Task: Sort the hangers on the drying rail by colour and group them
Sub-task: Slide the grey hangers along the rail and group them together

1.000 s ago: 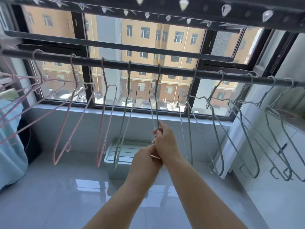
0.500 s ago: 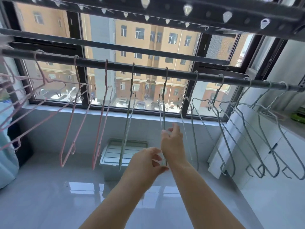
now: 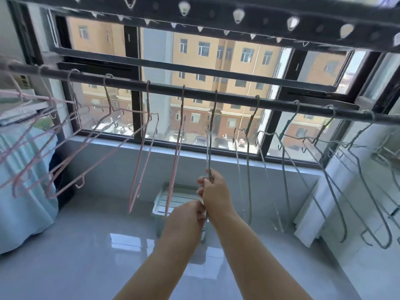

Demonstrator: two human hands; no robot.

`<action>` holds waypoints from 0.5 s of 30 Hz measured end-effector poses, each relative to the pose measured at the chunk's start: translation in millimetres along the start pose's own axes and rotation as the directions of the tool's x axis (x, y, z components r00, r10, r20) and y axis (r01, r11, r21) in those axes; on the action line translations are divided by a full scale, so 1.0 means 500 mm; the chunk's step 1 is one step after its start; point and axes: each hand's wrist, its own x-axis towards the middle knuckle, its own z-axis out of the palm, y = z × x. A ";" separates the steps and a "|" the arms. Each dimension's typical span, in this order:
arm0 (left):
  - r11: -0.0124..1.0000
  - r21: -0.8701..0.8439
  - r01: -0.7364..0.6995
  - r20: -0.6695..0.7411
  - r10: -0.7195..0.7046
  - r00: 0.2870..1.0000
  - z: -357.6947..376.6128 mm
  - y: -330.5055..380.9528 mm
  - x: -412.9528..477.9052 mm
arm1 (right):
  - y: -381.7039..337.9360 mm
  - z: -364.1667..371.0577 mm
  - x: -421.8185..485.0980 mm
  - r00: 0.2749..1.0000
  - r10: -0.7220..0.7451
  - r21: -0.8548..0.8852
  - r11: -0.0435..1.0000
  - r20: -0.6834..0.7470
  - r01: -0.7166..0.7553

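A dark drying rail crosses the view in front of the window. Several pink hangers hang along its left part. Several grey hangers hang along its right part. Between the two groups a grey hanger hangs edge-on from the rail. My right hand grips its wire about halfway down. My left hand is just below, fingers curled at the hanger's lower end, which the hands hide.
Overhead runs a second dark rack with white clips. A white crate stands on the glossy floor below the hands. Light blue cloth hangs at the left, and a white cabinet stands at the right.
My left hand let go of the grey hanger, opened, then came back to its lower end. My right hand kept its grip, and the hanger slid slightly right along the rail.
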 end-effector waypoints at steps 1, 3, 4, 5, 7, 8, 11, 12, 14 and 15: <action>1.000 -0.001 -0.015 -0.007 0.015 1.000 0.002 -0.001 -0.002 | 0.003 -0.001 0.000 1.000 -0.017 0.023 1.000 -0.021 0.018; 0.999 -0.022 -0.038 -0.010 0.037 0.999 0.006 0.000 -0.005 | 0.003 -0.004 0.001 0.998 -0.028 0.071 0.997 -0.048 0.032; 0.999 -0.024 -0.047 -0.003 0.047 0.999 0.006 0.002 -0.006 | 0.003 -0.006 0.001 0.998 -0.027 0.092 0.995 -0.058 0.032; 0.998 -0.027 -0.049 0.005 0.050 0.999 0.007 0.003 -0.006 | 0.002 -0.009 0.000 0.998 -0.024 0.109 0.994 -0.061 0.030; 0.998 -0.043 -0.050 0.026 0.051 0.998 0.008 0.005 -0.006 | 0.000 -0.016 -0.003 0.998 -0.016 0.143 0.989 -0.062 0.025; 0.997 -0.047 -0.053 0.040 0.055 0.998 0.008 0.005 -0.007 | -0.002 -0.020 -0.005 0.998 -0.014 0.154 0.988 -0.061 0.023; 0.997 -0.029 -0.069 0.091 0.072 0.993 0.005 0.007 -0.011 | -0.006 -0.027 -0.012 0.998 -0.009 0.168 0.986 -0.055 0.018; 0.997 -0.021 -0.080 0.103 0.082 0.991 0.001 0.008 -0.014 | -0.008 -0.028 -0.014 0.999 -0.004 0.165 0.986 -0.051 0.012; 0.994 -0.008 -0.108 0.102 0.108 0.989 -0.018 0.006 -0.019 | -0.011 -0.032 -0.017 0.999 -0.001 0.106 0.994 -0.050 0.006; 0.991 -0.008 -0.131 0.077 0.131 0.988 -0.034 0.005 -0.023 | -0.012 -0.035 -0.019 0.999 0.000 0.067 0.998 -0.048 0.003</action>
